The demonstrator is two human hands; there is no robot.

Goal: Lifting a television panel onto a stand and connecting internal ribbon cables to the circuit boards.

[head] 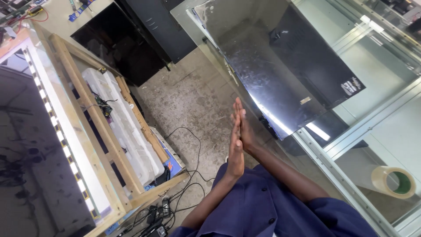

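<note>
The person's left hand (236, 145) and right hand (244, 127) are pressed flat together, palm to palm, fingers straight and pointing away from the body, holding nothing. Both forearms run back to dark blue sleeves (263, 206) at the bottom of the view. The hands hover over the concrete floor (193, 96), just beside the near edge of a large glossy panel (272, 61) that lies on a glass-topped surface (377, 114) framed in pale metal. A roll of clear tape (394, 181) rests under the glass at lower right. To the left stands a wooden frame (94, 118) carrying a lit strip of lights (57, 131), with black cables (175, 202) tangled on the floor below it.
</note>
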